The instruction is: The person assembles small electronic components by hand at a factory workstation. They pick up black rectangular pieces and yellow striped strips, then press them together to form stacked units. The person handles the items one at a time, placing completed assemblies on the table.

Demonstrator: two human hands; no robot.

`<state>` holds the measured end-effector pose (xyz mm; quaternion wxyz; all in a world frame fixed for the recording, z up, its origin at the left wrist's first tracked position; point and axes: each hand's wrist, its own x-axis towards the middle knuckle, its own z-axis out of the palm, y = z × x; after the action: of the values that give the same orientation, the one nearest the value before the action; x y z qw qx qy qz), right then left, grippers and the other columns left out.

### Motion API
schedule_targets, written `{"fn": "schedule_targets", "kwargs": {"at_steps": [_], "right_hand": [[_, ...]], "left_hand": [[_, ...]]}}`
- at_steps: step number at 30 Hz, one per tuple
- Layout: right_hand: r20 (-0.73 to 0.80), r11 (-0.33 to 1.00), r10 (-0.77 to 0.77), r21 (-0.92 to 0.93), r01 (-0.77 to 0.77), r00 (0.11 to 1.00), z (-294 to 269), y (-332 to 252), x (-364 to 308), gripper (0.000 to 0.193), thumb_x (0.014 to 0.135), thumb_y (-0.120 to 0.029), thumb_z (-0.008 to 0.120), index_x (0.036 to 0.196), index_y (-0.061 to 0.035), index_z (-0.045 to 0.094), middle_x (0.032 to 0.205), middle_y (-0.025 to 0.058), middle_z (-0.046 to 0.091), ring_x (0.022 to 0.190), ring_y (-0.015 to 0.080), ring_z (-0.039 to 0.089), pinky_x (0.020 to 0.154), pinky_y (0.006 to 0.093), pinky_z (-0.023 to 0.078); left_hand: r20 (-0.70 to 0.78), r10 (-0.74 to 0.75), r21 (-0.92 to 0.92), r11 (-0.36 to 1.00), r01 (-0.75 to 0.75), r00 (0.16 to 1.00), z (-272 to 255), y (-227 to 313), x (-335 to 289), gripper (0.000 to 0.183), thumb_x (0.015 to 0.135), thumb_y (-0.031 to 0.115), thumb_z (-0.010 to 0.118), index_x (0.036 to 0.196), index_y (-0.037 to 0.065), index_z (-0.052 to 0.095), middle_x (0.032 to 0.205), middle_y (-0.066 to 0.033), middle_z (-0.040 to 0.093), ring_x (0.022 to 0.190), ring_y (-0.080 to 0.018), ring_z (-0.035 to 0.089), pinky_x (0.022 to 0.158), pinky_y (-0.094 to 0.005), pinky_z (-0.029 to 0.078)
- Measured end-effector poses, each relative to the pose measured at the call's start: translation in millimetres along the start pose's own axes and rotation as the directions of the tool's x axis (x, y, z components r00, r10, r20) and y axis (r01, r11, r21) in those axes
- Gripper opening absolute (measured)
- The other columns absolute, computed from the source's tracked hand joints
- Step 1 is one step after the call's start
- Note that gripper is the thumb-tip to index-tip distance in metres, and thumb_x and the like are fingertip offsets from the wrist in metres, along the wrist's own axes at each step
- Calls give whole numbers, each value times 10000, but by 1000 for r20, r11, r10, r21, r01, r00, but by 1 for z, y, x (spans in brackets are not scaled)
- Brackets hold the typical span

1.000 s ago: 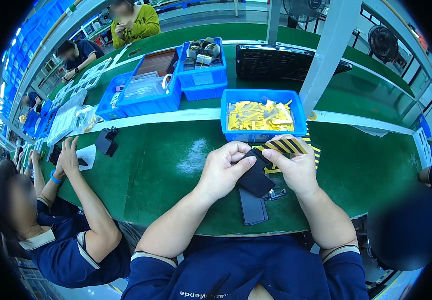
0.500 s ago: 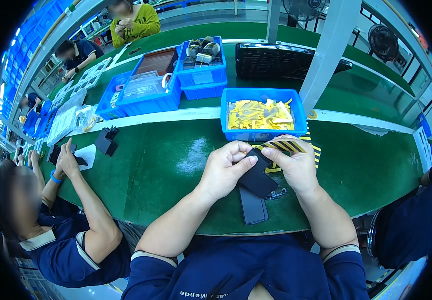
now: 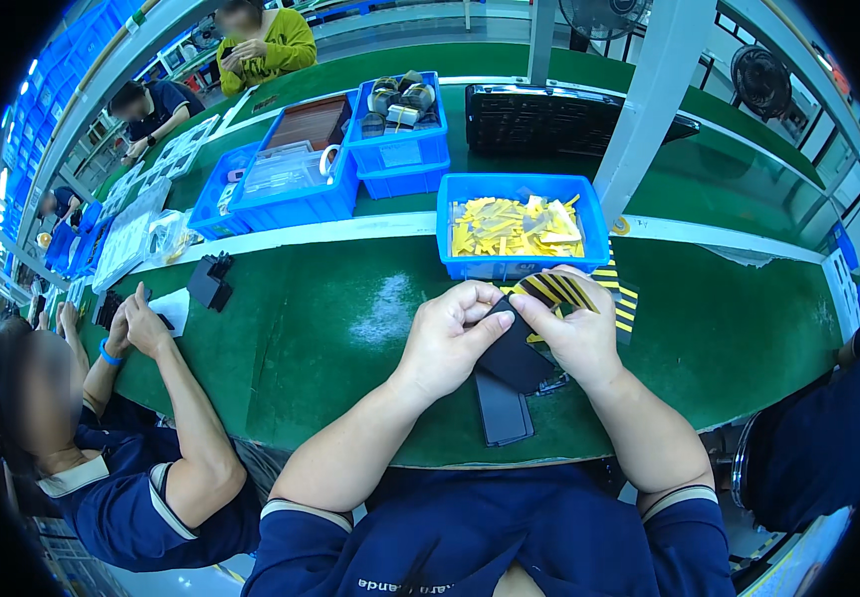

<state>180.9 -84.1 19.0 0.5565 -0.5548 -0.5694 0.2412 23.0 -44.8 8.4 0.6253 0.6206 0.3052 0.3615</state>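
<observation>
My left hand (image 3: 450, 338) is closed on a flat black rectangular piece (image 3: 516, 353), thumb on its upper face. My right hand (image 3: 579, 328) meets it at the top edge, thumb and fingers pinched together. A curved black-and-yellow striped strip (image 3: 559, 289) runs along the fingers of this hand. Beneath the held piece, a second dark flat rectangular part (image 3: 505, 413) lies on the green table, partly covered. A small electronic part with a ribbon-like end (image 3: 552, 384) pokes out beside it. More striped sheet (image 3: 626, 308) lies on the table behind my right hand.
A blue bin (image 3: 525, 184) of yellow scraps stands just beyond my hands. Farther left are more blue bins (image 3: 400, 154) with stacked parts. A metal post (image 3: 654, 109) rises at the right. A co-worker (image 3: 166, 468) sits close on my left, near black parts (image 3: 211, 284).
The striped strip has bent into a tighter curve over my right hand, which has shifted slightly. My left hand keeps hold of the black piece. The co-worker's hands have moved a little.
</observation>
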Motion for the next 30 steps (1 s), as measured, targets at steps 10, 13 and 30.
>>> {"fn": "schedule_targets", "kwargs": {"at_steps": [10,13,30], "right_hand": [[118,992,-115,65,108,986,-8,-7,1,226,736,-73,658,927,41,622,850,133,635,803,231,608,746,312,464],[185,987,-114,131,90,976,-12,-4,3,264,735,-51,644,982,40,617,903,146,623,838,247,600,779,324,460],[104,928,-335,-136,347,937,-29,-6,17,159,676,-19,713,815,16,645,963,108,612,926,232,573,820,320,443]], "left_hand": [[-62,114,64,992,-109,992,-4,3,-4,150,864,38,563,999,-20,532,874,-47,633,780,-53,559,686,-188,436],[-56,111,65,992,-107,992,-6,7,-3,139,871,35,549,996,-23,532,903,-69,640,799,-70,576,708,-198,449],[64,-19,-138,990,28,998,-18,10,1,142,851,53,579,976,-8,549,889,-60,640,785,-80,583,717,-210,458]]}}
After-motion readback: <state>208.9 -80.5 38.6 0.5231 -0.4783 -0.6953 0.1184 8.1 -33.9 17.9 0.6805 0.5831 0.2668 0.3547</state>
